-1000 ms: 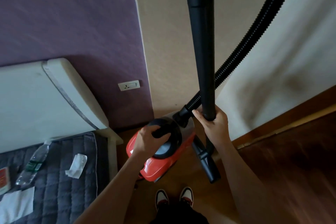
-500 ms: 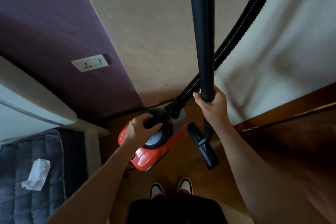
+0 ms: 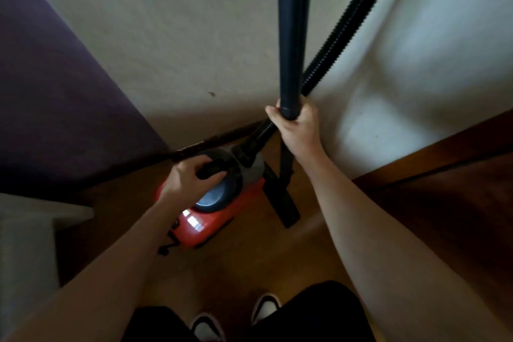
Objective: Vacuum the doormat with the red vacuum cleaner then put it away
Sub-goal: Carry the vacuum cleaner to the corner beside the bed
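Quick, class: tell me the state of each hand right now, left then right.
Left hand: closed, gripping the carry handle of the red vacuum cleaner.
Right hand: closed, gripping the black wand.

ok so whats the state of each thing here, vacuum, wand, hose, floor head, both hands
red vacuum cleaner: low by the wall corner, lid closed
wand: upright, held
hose: plugged into the vacuum, rising out of view
floor head: on the wand's lower end, beside the vacuum
left hand: grips the carry handle
right hand: grips the wand
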### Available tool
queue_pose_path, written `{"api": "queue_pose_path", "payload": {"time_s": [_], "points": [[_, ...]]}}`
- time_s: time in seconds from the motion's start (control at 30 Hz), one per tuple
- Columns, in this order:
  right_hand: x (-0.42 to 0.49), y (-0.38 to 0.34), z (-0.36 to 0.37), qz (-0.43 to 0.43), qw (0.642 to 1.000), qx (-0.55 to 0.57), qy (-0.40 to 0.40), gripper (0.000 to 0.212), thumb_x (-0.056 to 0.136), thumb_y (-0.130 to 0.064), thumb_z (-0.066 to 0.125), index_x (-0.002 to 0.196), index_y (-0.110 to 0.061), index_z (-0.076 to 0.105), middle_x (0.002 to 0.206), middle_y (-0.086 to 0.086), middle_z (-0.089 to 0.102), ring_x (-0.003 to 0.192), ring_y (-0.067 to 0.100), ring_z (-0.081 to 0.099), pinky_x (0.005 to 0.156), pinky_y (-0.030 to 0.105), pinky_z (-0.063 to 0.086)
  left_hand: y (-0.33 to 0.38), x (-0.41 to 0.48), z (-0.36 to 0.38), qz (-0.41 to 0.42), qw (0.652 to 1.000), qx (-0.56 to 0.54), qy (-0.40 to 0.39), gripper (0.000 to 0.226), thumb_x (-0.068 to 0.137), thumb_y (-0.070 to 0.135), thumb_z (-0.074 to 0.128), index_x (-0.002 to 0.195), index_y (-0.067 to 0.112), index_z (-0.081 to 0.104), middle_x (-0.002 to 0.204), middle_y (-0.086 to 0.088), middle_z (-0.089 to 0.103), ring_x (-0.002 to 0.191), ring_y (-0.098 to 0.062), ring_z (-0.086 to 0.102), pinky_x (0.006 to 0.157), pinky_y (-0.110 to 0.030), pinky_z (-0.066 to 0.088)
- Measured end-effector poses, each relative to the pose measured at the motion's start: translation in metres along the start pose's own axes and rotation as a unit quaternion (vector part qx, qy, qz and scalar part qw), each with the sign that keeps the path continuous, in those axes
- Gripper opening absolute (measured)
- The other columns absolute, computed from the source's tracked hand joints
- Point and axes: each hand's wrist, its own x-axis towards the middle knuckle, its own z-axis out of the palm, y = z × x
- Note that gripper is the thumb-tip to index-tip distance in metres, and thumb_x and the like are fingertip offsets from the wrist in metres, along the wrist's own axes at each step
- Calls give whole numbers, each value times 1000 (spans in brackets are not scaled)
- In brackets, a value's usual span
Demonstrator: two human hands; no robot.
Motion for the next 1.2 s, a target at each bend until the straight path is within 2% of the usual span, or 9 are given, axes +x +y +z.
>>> {"api": "queue_pose_path", "payload": {"time_s": [0.13,0.17,0.27,0.47,0.6,0.73,0.83,0.97,1.2], "points": [[8,45,15,-4,1000,8,5,34,83,-10,80,73,-32,56,66,-11,55,61,3,54,65,22,46,-35,22,39,4,1000,-13,-9,17,81,21,81,88,29,68,81,14,69,73,7,65,64,-12,48],[11,59,18,-6,1000,12,10,34,83,-9,80,73,-32,56,66,-11,55,61,4,54,65,23,46,-44,27,48,8,1000,-12,-13,14,82,22,80,89,27,69,83,13,70,75,6,66,64,-11,48],[19,89,21,-14,999,40,32,31,81,-13,81,71,-30,57,65,-11,55,60,8,55,65,29,47,-62,44,68,15,999,-1,-30,13,85,27,78,95,21,72,89,7,71,83,-6,68,69,-24,54],[43,122,24,-26,997,50,44,36,84,1,78,71,-24,56,66,-7,54,58,1,53,63,19,46,-81,77,90,10,999,1,-32,11,87,36,74,94,32,66,87,14,67,71,-2,66,59,-18,53],[58,142,20,-31,996,61,53,34,84,5,76,72,-19,55,67,-5,54,58,-1,53,63,15,45,-94,101,104,21,998,17,-55,15,89,39,72,99,29,67,91,12,69,77,-3,69,58,-14,51],[78,153,15,-31,996,61,63,31,83,1,78,74,-19,56,69,-5,54,62,9,54,65,24,47,-101,124,112,33,998,29,-49,18,89,38,72,103,27,69,94,11,70,83,-6,70,66,-26,59],[90,162,7,-24,996,57,70,28,83,-5,79,75,-21,57,70,-6,56,66,14,57,69,29,50,-102,139,120,54,997,39,-47,12,89,37,72,97,29,69,89,9,70,81,-8,70,70,-35,60],[100,171,2,-28,995,49,78,26,83,-10,80,78,-24,59,72,-12,58,68,7,59,72,24,51,-105,150,132,60,995,58,-47,15,89,40,71,99,29,69,90,7,71,82,-12,70,71,-38,60],[106,179,1,-47,994,41,85,30,84,-9,81,81,-26,56,74,-13,57,69,2,58,74,20,49,-98,162,149,65,994,84,-41,22,89,46,67,97,26,70,85,7,71,74,-8,67,64,-38,58]]}}
